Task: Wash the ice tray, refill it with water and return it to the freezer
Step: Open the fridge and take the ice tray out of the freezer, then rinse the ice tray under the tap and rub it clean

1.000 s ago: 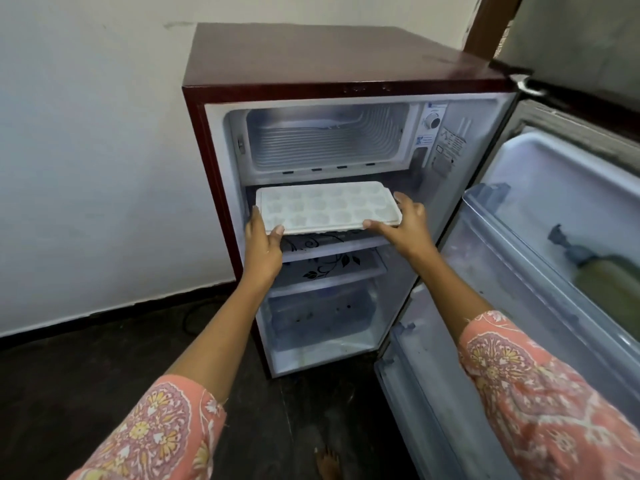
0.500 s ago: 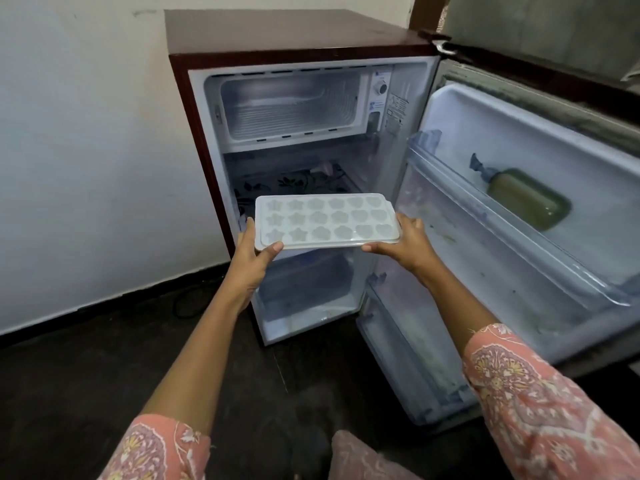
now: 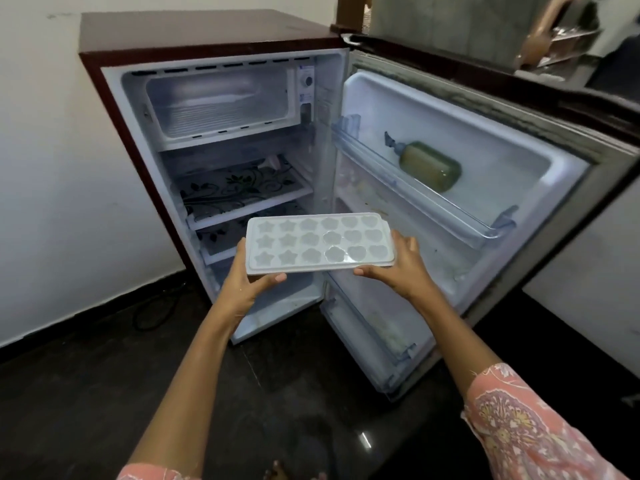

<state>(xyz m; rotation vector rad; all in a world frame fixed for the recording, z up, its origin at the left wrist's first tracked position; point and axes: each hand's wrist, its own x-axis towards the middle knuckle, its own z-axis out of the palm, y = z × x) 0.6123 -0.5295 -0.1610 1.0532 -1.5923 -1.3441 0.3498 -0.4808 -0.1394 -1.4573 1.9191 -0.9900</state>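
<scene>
A white ice tray (image 3: 318, 242) with star, flower and heart shaped cells is held level in front of the open fridge, below its patterned shelves. My left hand (image 3: 247, 284) grips its near left corner, thumb along the front edge. My right hand (image 3: 398, 268) grips its right end from below. The freezer compartment (image 3: 218, 105) at the top of the small maroon fridge (image 3: 207, 32) stands open with nothing seen inside.
The fridge door (image 3: 485, 188) is swung wide to the right; a greenish pump bottle (image 3: 429, 166) lies in its upper rack. A white wall is on the left, a dark floor (image 3: 86, 393) below, with a black cable by the skirting.
The tray has come out from just under the freezer compartment, down and toward me, with both hands still holding it. The view has pulled back from the fridge.
</scene>
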